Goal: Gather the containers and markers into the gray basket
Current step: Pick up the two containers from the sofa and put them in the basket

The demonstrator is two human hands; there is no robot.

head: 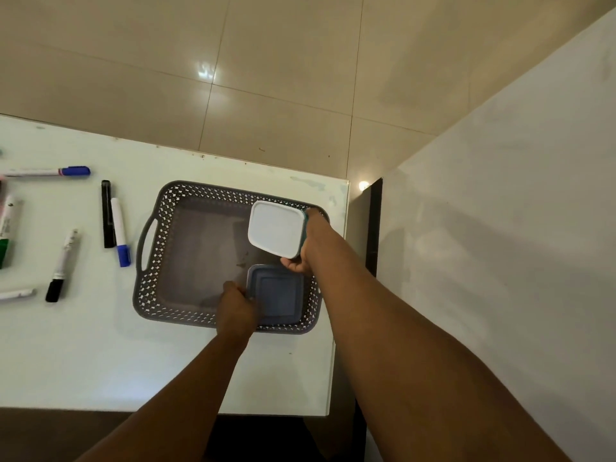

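The gray basket (150,261) with perforated walls sits on the white table. Inside it at the near right lies a container with a gray-blue lid (278,295); my left hand (236,311) grips its left edge. My right hand (308,245) holds a white-lidded container (275,228) with a teal body over the basket's far right corner. Several markers lie on the table left of the basket: a black one (106,213), a white one with a blue cap (119,231), another blue-capped one (50,171) and a black-capped one (63,266).
More markers, one with a green cap (5,228), lie at the left frame edge. The table (100,361) ends just right of the basket, beside a white wall (500,228). Tiled floor lies beyond the far edge.
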